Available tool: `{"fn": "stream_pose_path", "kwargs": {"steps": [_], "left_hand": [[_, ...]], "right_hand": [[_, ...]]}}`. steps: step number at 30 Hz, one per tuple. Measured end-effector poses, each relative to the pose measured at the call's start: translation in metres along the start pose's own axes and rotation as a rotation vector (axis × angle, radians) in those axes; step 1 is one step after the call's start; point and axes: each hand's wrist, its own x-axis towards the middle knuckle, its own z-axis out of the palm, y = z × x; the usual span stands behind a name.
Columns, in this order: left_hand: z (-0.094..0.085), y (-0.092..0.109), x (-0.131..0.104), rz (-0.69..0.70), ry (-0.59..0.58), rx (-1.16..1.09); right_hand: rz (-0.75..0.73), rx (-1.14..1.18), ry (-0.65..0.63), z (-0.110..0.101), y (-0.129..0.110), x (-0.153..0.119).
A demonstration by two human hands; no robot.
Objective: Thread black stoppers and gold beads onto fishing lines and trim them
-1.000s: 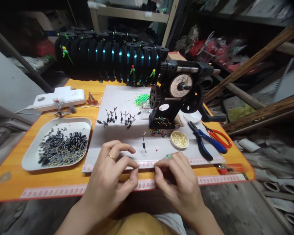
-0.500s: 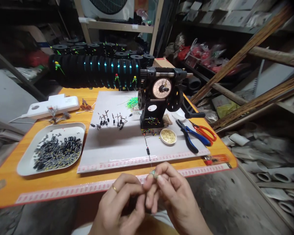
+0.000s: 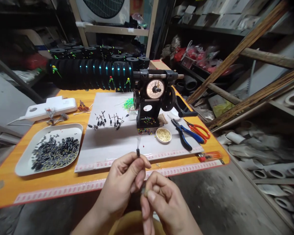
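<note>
"Small black cylindrical bead [image 3: 138, 152]: where?"
"Pinched by the left hand [image 3: 127, 174]; the right hand [image 3: 163, 197] pinches a small blurred piece [image 3: 143, 190]."
"Containers?"
"White rectangular tray [image 3: 24, 165]: black-and-grey pieces [image 3: 55, 151]; round white dish [image 3: 162, 141]: golden beads [image 3: 163, 134]."

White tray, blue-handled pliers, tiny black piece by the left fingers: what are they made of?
White tray: probably plastic; smooth, softly shiny, rounded corners.
Blue-handled pliers: dull sheen suggests metal head; smooth coloured grips, likely plastic.
Black piece: solid dark look; plastic or rubber, too small to tell.

Black cylinder [image 3: 138, 152], blue-and-black pliers [image 3: 181, 130]
</note>
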Motion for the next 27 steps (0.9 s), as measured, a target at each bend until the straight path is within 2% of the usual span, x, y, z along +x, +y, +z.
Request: {"fn": "stream_pose_path", "kwargs": {"steps": [4, 10, 12, 17, 20, 23, 25, 27], "left_hand": [[-0.002, -0.002, -0.002, -0.053, 0.074, -0.129], [-0.013, -0.005, -0.022, -0.156, -0.022, -0.086], [-0.015, -0.005, -0.027, -0.182, -0.02, -0.042], [-0.012, -0.005, -0.028, -0.123, -0.033, 0.023], [-0.007, -0.005, -0.025, -0.102, 0.027, -0.003], [-0.002, -0.003, -0.023, -0.1, 0.112, -0.043], [-0.001, -0.001, -0.024, -0.095, 0.142, -0.061], [-0.004, -0.001, -0.026, -0.078, 0.17, -0.036]], "right_hand": [[0.002, -0.026, 0.019, -0.003, 0.004, 0.0], [-0.035, -0.105, 0.053, -0.003, 0.0, -0.001], [-0.035, -0.118, 0.062, -0.004, 0.003, 0.0], [0.001, -0.137, 0.044, -0.007, 0.01, 0.0], [0.052, -0.15, 0.029, 0.0, 0.002, -0.002], [0.109, -0.2, 0.07, 0.009, -0.01, -0.007], [0.055, -0.286, 0.115, 0.011, -0.015, -0.01], [-0.143, -0.519, 0.152, 0.008, -0.019, -0.012]]}}
